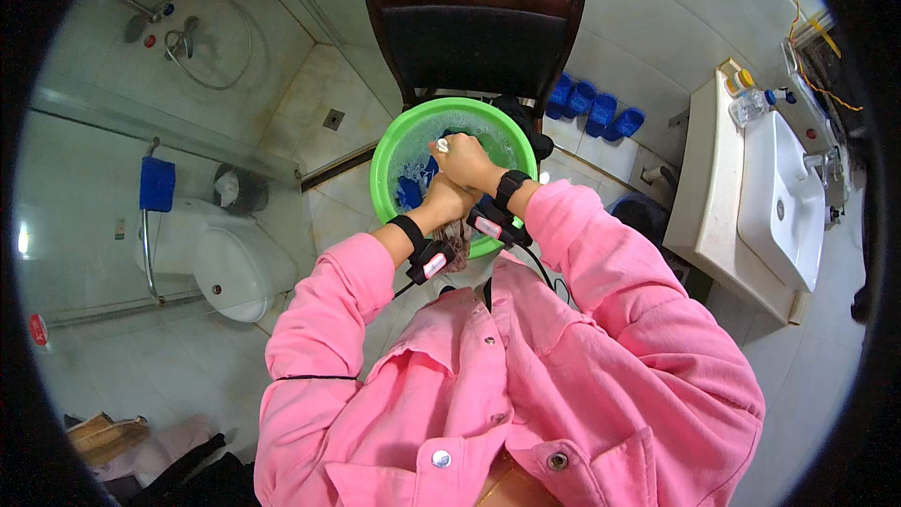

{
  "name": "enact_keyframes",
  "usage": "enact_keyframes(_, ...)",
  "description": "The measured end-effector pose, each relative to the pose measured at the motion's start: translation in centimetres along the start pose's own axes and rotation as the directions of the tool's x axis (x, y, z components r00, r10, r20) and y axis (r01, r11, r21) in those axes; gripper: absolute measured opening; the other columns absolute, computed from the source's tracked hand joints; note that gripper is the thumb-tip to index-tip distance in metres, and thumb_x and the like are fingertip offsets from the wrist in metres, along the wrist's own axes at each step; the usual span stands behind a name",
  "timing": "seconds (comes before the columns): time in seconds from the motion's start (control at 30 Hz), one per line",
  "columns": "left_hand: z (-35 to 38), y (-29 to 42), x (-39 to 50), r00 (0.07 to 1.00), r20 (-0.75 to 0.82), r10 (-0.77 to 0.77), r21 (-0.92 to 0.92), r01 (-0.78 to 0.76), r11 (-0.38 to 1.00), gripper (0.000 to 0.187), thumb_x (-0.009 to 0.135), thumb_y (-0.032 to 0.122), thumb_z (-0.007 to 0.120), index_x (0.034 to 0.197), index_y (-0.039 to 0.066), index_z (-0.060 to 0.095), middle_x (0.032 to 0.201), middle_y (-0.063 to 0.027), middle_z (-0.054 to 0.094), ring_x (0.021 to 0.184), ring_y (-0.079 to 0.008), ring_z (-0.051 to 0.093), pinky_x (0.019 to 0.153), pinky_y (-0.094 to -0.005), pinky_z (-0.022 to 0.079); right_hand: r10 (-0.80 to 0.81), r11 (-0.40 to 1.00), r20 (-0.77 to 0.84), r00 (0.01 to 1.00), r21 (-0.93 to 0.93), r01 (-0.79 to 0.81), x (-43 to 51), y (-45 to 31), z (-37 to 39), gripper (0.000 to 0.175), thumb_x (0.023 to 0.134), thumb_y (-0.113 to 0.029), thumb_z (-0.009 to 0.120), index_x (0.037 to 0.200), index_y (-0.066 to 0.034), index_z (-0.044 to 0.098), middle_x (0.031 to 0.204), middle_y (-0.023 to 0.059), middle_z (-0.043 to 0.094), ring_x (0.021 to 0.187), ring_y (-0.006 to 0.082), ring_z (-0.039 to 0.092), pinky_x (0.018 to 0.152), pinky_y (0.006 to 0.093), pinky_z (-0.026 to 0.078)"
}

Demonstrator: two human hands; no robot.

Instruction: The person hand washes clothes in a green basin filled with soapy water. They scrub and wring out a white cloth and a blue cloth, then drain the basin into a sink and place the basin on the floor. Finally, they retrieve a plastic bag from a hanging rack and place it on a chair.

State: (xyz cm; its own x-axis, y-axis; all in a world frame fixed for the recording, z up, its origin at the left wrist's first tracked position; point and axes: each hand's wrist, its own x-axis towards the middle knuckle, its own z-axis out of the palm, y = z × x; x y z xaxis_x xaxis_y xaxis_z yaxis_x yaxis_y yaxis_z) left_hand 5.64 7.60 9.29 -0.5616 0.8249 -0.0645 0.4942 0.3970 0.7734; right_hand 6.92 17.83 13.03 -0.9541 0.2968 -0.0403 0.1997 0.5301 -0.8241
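Note:
A light-green plastic basin (383, 176) of sudsy water stands in front of me. Over its middle, my right hand (468, 158) is curled and pressed against my left hand (447, 197). A small white bit, perhaps foam or a ring, shows at my right fingers. Whether either hand grips cloth is hidden by the curled fingers. Blue cloth (410, 191) lies in the suds left of my hands. Below my wrists, a brownish patterned cloth (456, 243) hangs over the near rim. Both wrists wear black straps with small devices (431, 264) and cables.
Beyond the basin stands a dark wooden chair (475, 35) with black cloth (517, 116) on it. Blue slippers (602, 115) line the wall. At right is a white washbasin (781, 204) with a plastic bottle (750, 109). A toilet (236, 271) stands behind glass at left. Clothes (155, 447) lie lower left.

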Motion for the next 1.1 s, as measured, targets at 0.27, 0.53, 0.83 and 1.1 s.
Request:
enact_keyframes(0.27, -1.5, 1.1, -0.3, 0.979, 0.057, -0.197, -0.218, 0.204, 0.954, 0.026, 0.070, 0.017, 0.062, 0.090, 0.001, 0.059, 0.080, -0.0130, 0.064, 0.076, -0.0272, 0.062, 0.064, -0.0348, 0.047, 0.188, 0.971, 0.182, 0.965, 0.116, -0.211, 1.1, 0.9, 0.0, 0.047, 0.082, -0.042, 0.056, 0.092, 0.0036, 0.060, 0.081, 0.0229, 0.062, 0.076, 0.0312, 0.062, 0.069, 0.0388, 0.048)
enact_keyframes(0.53, -6.0, 0.2, -0.2, 0.850, 0.018, -0.527, -0.939, 0.195, 0.283, 0.025, 0.076, 0.008, 0.062, 0.097, -0.003, 0.055, 0.088, -0.0093, 0.059, 0.074, -0.0207, 0.059, 0.063, -0.0334, 0.049, -0.115, 0.907, 0.215, 0.970, 0.420, 0.015, -2.2, 0.2, -5.2, 0.071, 0.080, -0.039, 0.061, 0.131, 0.0006, 0.031, 0.125, 0.0210, 0.043, 0.108, 0.0261, 0.049, 0.085, 0.0360, 0.043)
enact_keyframes(0.83, -4.7, 1.6, 0.4, 0.777, 0.056, -0.628, -0.988, -0.050, -0.149, 0.018, 0.084, 0.020, 0.053, 0.092, 0.004, 0.051, 0.087, -0.0107, 0.059, 0.079, -0.0254, 0.059, 0.074, -0.0402, 0.049, -0.360, 0.851, -0.154, 0.920, -0.457, 0.257, -7.5, -2.5, -2.0, 0.088, 0.053, -0.026, 0.078, 0.124, 0.0025, 0.035, 0.121, 0.0168, 0.045, 0.112, 0.0303, 0.044, 0.094, 0.0405, 0.032)
enact_keyframes(1.1, -5.8, 6.9, -1.4, 0.840, -0.301, -0.451, -0.947, -0.205, 0.249, 0.016, 0.081, 0.008, 0.056, 0.092, -0.004, 0.056, 0.082, -0.0106, 0.062, 0.076, -0.0178, 0.060, 0.070, -0.0301, 0.049, -0.300, 0.952, -0.003, 0.954, 0.071, 0.299, -5.9, -2.0, -3.0, 0.034, 0.065, -0.017, 0.067, 0.090, -0.0004, 0.051, 0.076, 0.0206, 0.061, 0.073, 0.0416, 0.056, 0.063, 0.0442, 0.045)
